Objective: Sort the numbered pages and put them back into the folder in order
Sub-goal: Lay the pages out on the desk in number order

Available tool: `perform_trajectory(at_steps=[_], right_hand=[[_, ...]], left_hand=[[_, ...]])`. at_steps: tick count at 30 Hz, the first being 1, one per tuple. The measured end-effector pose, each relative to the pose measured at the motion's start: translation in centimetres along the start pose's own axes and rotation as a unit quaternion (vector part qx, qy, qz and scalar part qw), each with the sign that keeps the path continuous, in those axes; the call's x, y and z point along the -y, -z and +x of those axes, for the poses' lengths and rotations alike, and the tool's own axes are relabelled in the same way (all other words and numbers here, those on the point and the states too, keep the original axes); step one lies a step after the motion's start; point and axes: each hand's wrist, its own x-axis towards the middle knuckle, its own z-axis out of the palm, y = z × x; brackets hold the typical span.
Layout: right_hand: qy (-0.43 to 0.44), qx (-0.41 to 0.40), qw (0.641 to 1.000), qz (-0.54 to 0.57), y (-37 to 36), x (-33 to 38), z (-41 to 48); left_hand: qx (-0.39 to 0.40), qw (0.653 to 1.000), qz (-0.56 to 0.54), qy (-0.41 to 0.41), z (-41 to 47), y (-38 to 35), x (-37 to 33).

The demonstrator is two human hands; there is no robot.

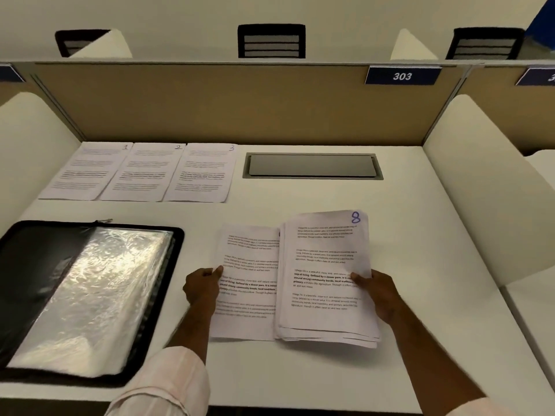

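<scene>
The white surface [300, 370] carries three printed sheets in a row at its far left: page 1 [84, 172], page 2 [141, 174] and page 3 [201, 175], side by side with edges touching. At the near left lies an open black folder [30, 280] with glossy clear sleeves. A grey recessed hatch [312, 165] sits far, right of the row.

white desk [300, 199], tan partition [210, 103], black chairs [271, 40]

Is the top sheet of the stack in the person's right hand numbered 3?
No, the stack gripped by the right hand shows a handwritten 8 on its top sheet.
</scene>
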Motion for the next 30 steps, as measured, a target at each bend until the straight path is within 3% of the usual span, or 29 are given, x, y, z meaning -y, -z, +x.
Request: perform_trajectory(at_steps=[5, 7, 9, 11, 13, 14, 20, 26, 30], right_hand=[[-0.021, 0.031, 0.998, 0.051, 0.4, -1.0, -0.2], [-0.031, 0.056, 0.996, 0.068, 0.4, -1.2, -0.1], [-0.029, 0.08, 0.993, 0.077, 0.3, -1.0, -0.1], [-0.025, 0.099, 0.992, 0.075, 0.2, -0.8, 0.0], [-0.025, 0.112, 0.99, 0.083, 0.0, -0.5, -0.3], [-0.024, 0.115, 0.989, 0.089, 0.1, -0.4, -0.4], [-0.041, 0.097, 0.993, 0.05, 2.4, -1.1, -0.9], [-0.054, 0.086, 0.995, 0.019, 5.7, -2.6, -1.4], [-0.041, 0.062, 0.997, 0.024, 7.5, -2.3, -1.5]], left_hand=[[0.003, 0.999, 0.039, -0.01, 1.0, 0.0, -0.4], [-0.039, 0.995, 0.066, -0.065, 0.1, -0.7, -1.2], [-0.037, 0.988, 0.024, -0.149, -1.5, -1.8, -2.2], [0.096, 0.983, -0.029, -0.153, -3.8, -3.2, -3.8], [0.27, 0.957, -0.08, -0.07, -6.3, -4.5, -5.1], [0.299, 0.949, -0.088, -0.043, -7.1, -5.3, -5.3], [0.229, 0.973, -0.01, -0.042, -9.3, -8.2, -3.3], [0.201, 0.979, -0.026, -0.016, -10.7, -7.3, -1.2], [0.144, 0.987, 0.048, -0.057, -9.0, -5.4, 0.0]])
